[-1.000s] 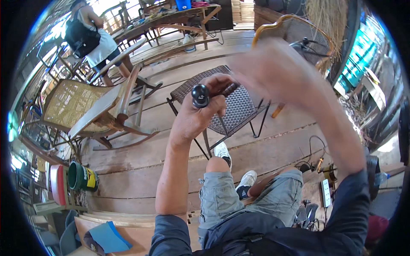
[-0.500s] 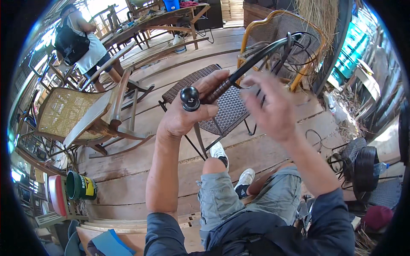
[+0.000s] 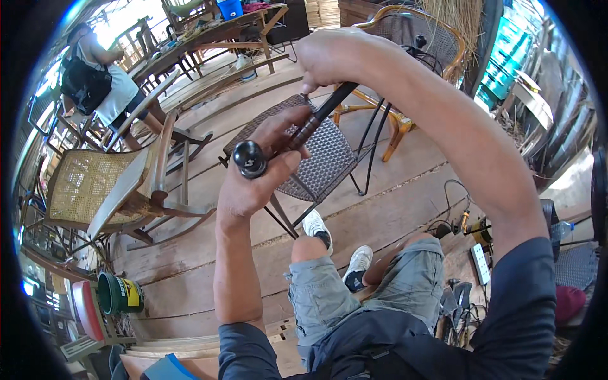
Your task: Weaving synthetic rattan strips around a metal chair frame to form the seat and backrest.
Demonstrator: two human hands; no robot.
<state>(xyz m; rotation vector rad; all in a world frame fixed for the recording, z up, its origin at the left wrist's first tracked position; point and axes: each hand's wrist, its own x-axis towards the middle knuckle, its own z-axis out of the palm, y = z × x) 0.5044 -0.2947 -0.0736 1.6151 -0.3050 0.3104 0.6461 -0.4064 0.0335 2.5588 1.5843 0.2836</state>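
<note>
One long black rod (image 3: 333, 103) with a round black knob (image 3: 249, 159) and brown ring-like bands (image 3: 303, 132) slanted up and away above a brown woven seat (image 3: 329, 161). The left hand (image 3: 261, 182) had its fingers curled round it beside the knob. Bracing it firmly there and keeping any pull even seemed the sound way, so the bands would sit snug. The right hand (image 3: 320, 60) arched past the rod, its fingers bent, mostly hidden; whether they held anything, I could not tell. The right forearm (image 3: 468, 136) covered the rod's further stretch, and whether a dark knob-like shape (image 3: 420, 42) beyond belonged to it was unclear.
</note>
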